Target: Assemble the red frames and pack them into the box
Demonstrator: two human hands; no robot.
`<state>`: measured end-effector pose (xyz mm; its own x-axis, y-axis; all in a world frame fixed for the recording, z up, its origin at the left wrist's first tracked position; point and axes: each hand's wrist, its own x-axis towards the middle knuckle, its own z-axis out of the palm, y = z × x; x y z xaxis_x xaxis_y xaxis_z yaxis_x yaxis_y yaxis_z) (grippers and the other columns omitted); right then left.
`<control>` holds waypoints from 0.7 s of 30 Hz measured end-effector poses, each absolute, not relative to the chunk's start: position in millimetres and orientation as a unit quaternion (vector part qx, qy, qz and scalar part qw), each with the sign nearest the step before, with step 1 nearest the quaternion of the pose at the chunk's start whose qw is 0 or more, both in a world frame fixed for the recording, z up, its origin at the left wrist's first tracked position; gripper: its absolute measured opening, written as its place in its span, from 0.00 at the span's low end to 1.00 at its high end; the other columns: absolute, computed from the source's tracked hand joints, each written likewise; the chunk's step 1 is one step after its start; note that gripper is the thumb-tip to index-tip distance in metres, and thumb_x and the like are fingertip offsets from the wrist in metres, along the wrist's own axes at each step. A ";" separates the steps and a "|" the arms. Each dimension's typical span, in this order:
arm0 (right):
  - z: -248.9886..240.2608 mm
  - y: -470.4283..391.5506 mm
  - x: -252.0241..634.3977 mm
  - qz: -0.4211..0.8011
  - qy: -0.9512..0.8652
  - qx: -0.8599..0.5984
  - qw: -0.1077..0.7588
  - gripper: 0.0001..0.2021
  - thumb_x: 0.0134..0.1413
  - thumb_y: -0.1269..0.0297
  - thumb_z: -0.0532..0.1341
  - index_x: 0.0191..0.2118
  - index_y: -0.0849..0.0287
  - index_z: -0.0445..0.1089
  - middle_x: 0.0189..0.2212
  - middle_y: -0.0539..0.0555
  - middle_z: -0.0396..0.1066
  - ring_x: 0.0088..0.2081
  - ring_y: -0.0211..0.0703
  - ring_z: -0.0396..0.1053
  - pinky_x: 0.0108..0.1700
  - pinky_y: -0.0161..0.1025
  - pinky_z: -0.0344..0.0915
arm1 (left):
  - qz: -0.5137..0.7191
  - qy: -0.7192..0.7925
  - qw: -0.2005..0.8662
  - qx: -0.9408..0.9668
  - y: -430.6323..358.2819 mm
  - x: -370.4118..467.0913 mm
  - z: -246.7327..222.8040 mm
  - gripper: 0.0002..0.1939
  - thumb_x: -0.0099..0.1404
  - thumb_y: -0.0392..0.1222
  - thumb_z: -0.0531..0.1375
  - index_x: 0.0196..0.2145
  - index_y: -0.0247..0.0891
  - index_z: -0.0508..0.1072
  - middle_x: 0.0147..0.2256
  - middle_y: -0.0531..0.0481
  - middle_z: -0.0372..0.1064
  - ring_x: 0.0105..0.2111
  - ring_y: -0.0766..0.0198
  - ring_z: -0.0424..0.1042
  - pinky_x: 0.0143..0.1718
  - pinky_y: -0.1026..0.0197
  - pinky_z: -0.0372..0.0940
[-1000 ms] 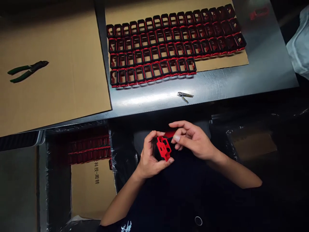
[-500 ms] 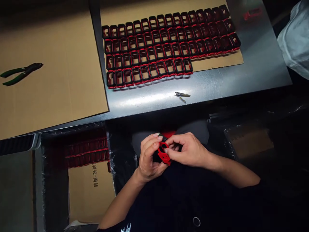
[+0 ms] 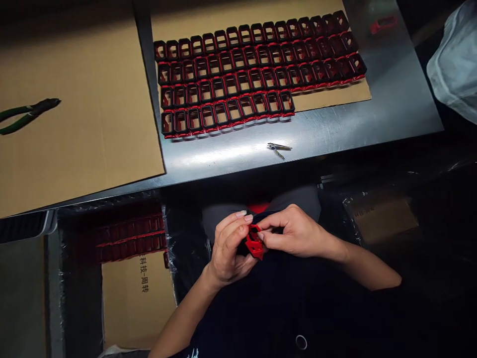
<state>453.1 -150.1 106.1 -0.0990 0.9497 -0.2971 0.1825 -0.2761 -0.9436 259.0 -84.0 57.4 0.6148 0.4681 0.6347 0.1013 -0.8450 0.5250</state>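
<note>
In front of my body, below the table edge, my left hand (image 3: pixel 229 248) is closed around a small red plastic frame (image 3: pixel 254 248) with openings in it. My right hand (image 3: pixel 292 233) pinches at the frame's right side with thumb and forefinger; whether a small tool or piece sits between those fingers is hidden. On the metal table beyond, several rows of similar black-and-red frames (image 3: pixel 220 113) stand side by side on a cardboard sheet (image 3: pixel 328 93).
Small tweezer-like metal tools (image 3: pixel 278 147) lie near the table (image 3: pixel 335 129) edge. Green-handled cutters (image 3: pixel 32 113) rest on cardboard at left. A lone red frame (image 3: pixel 383 24) lies far right. Below left, a lined box holds more frames (image 3: pixel 130 243) on cardboard (image 3: pixel 137 303). White cloth (image 3: pixel 450 69) hangs at right.
The red frame has tilted and turned slightly between my hands, and my right fingertips have shifted a little along it. The whole view has moved slightly.
</note>
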 end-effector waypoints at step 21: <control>105.7 -149.1 466.1 0.583 -0.516 -0.544 0.312 0.13 0.60 0.67 0.60 0.40 0.60 0.83 0.27 0.50 0.80 0.24 0.35 0.70 0.29 0.31 0.61 | 0.389 0.166 0.247 0.872 -82.5 257.7 59.6 0.39 0.63 0.47 0.69 0.66 0.40 0.58 0.48 0.40 0.75 0.48 0.51 0.76 0.49 0.46 0.74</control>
<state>466.1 -149.1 105.7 -0.2132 0.9258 -0.3121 0.1979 -0.2719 -0.9418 257.7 -82.5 59.6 0.6419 0.4808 0.5973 0.0963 -0.8234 0.5593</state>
